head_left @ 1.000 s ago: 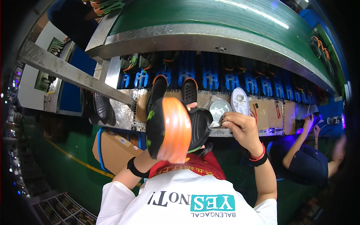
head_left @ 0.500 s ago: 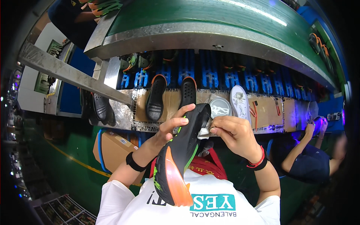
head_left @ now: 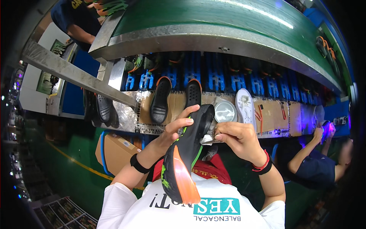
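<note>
Clearly, both hands are busy at one long black shoe sole [head_left: 187,150] with green edging and a glossy orange band at its near end, tilted in front of the person's chest, on the near side of the bench [head_left: 127,119]. The left hand [head_left: 178,128] grips the sole along its left side, fingers spread over the edge. The right hand [head_left: 238,139], just right of the sole, pinches a crumpled greyish-white wad [head_left: 207,140] between thumb and fingertips, and the wad appears to meet the sole's right edge. Beyond the sole and to its left lies a black perforated sole with an orange rim [head_left: 161,103]; straight beyond it is a similar black piece [head_left: 193,92], partly hidden. Beyond it to the right sit a round, pale, shallow container [head_left: 225,112] and a white sole-shaped piece [head_left: 244,108]. Farther right of the sole, a red-handled tool [head_left: 259,117] rests on brown cardboard [head_left: 271,120]. Well beyond it runs a green conveyor belt [head_left: 198,17].
</note>
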`<state>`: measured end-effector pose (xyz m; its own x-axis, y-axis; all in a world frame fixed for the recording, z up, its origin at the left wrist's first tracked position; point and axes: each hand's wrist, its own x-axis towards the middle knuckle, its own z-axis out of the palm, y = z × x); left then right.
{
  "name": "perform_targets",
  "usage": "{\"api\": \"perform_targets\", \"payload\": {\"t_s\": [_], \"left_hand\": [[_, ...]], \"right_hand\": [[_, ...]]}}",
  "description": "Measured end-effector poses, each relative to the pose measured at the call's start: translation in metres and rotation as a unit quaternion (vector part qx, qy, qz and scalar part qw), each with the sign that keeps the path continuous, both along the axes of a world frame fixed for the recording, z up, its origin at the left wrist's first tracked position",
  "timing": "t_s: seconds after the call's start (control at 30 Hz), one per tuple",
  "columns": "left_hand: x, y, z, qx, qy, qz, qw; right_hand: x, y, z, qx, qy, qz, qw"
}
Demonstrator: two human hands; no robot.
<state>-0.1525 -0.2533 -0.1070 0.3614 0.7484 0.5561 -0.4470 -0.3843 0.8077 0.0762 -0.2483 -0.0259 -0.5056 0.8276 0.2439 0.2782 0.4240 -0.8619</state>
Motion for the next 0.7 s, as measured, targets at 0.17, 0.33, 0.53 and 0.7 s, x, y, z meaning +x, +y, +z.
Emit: {"api": "perform_targets", "payload": {"t_s": [0.17, 0.33, 0.53, 0.7], "left_hand": [[0.002, 0.003, -0.003, 0.019, 0.042, 0.020, 0.999], [0.013, 0.015, -0.001, 0.014, 0.067, -0.004, 0.998], [0.060, 0.021, 0.019, -0.344, -0.049, -0.044, 0.937], [0.120, 0.033, 0.017, 0.009, 0.221, 0.027, 0.975]], "right_hand": [[0.004, 0.000, -0.006, -0.026, 0.011, 0.002, 1.000], [0.016, -0.002, -0.012, -0.066, 0.057, -0.031, 0.996], [0.062, -0.027, -0.032, -0.142, 0.160, -0.153, 0.965], [0.130, -0.058, -0.038, -0.083, 0.240, -0.507, 0.824]]}}
